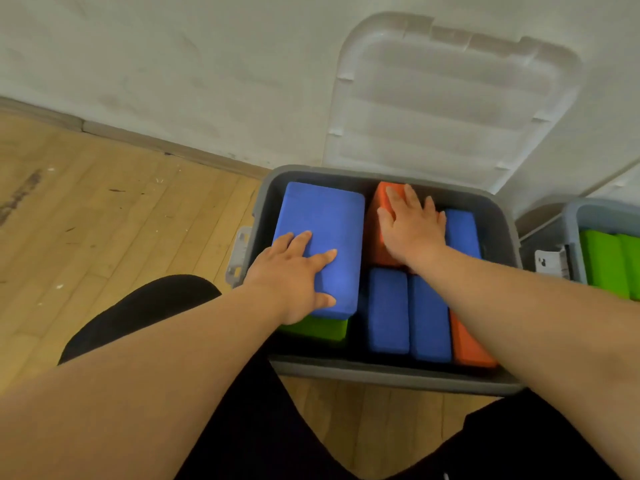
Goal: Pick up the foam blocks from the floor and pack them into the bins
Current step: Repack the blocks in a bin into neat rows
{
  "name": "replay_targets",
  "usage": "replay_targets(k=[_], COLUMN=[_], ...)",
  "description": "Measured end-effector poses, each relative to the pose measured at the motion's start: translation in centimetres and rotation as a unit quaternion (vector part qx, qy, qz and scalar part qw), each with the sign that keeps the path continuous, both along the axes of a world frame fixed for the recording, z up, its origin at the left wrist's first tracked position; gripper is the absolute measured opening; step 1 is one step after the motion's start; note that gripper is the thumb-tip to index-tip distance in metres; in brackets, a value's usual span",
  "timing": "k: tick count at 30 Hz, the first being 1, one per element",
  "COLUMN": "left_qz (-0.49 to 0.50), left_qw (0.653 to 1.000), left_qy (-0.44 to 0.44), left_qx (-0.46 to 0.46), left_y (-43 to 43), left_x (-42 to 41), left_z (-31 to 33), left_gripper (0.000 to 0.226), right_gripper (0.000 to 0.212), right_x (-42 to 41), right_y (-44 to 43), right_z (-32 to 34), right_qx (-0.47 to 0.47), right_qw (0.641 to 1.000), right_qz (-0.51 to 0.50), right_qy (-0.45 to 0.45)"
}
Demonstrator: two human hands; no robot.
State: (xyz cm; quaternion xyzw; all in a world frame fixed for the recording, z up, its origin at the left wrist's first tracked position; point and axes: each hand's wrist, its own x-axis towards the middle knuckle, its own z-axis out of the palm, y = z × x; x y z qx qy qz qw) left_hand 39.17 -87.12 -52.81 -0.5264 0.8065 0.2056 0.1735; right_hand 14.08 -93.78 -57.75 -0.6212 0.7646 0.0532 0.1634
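My left hand (294, 271), flat and open, presses the blue block (322, 230); right hand (412, 226) likewise the orange block (374, 237), likely seating these 2 snugly.

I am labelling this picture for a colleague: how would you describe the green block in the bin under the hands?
Find the grey bin in front of the person. At its near left corner, the green block peeks out beneath the flat blue block under the left hand. It is this bin's only visible green block.
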Motion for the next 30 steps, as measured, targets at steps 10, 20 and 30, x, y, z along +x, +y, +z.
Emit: replay_targets(k=[10, 20, 30], left_qz=[0.029, 0.058, 0.206], left_qw=[0.999, 0.996, 0.973], left_qy=[0.036, 0.062, 0.108], left_qx=[-0.012, -0.030, 0.006], left_y=[-0.4, 2.2, 3.0], left_x=[1.1, 0.8, 2.9], left_z=[-1.0, -0.9, -1.4], left_gripper=[0.086, 0.094, 0.114], right_gripper=[0.066, 0.070, 0.076], right_x=[0.7, 0.3, 3.0], right_y=[1.6, 2.5, 11.9], right_z=[-4.6, 3.9, -1.0], right_qx=[0.010, -0.085, -0.014], right_qw=[1.000, 0.970, 0.974], right_qz=[0.012, -0.049, -0.036], right_qy=[0.012, -0.224, -0.223])
